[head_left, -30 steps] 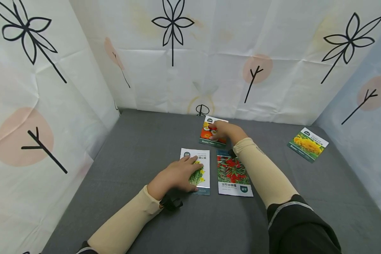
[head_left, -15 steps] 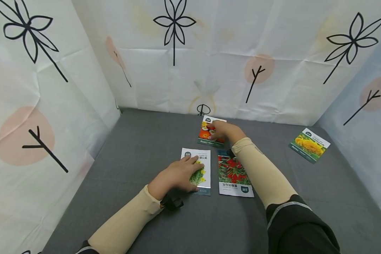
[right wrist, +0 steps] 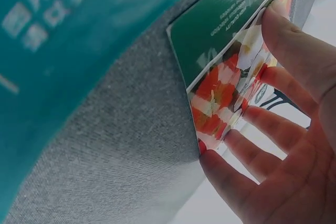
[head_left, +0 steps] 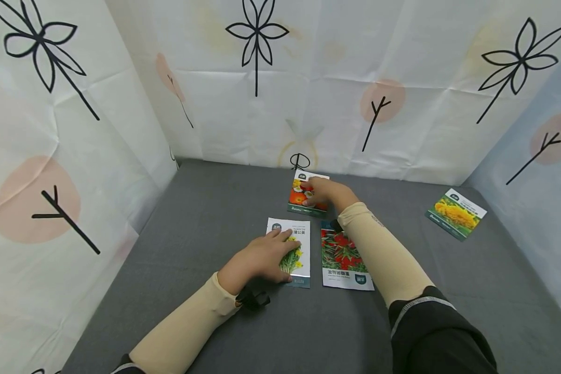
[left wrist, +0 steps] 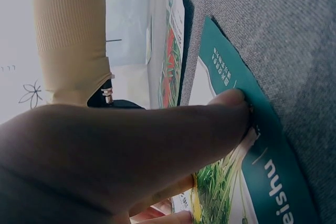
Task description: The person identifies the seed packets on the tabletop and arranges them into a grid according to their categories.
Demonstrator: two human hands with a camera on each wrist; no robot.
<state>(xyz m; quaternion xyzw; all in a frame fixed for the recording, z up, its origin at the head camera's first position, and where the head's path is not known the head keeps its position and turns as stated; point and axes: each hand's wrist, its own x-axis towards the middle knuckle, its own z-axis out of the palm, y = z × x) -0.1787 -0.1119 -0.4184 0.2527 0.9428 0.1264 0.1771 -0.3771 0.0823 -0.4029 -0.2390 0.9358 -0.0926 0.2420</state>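
Observation:
My left hand (head_left: 257, 259) rests spread on a white seed packet with yellow flowers (head_left: 301, 267); the left wrist view shows the thumb touching its teal strip (left wrist: 273, 166). Farther back, my right hand (head_left: 331, 193) lies over a seed packet with orange and red flowers (head_left: 297, 198), covering its right side. In the right wrist view, thumb and fingertips touch that packet's printed face (right wrist: 212, 95), the fingers fairly straight. Between the two hands, a seed packet with red flowers (head_left: 341, 257) lies upside down, partly under the right forearm.
A seed packet with a yellow flower (head_left: 455, 213) lies slanted at the right. Grey cloth (head_left: 205, 223) covers the table. White patterned fabric (head_left: 205, 114) rises along its back and sides.
The right hand and the orange-flower packet under it have slid slightly left. The left hand and the other packets stay in place; the head view shifted a little at first.

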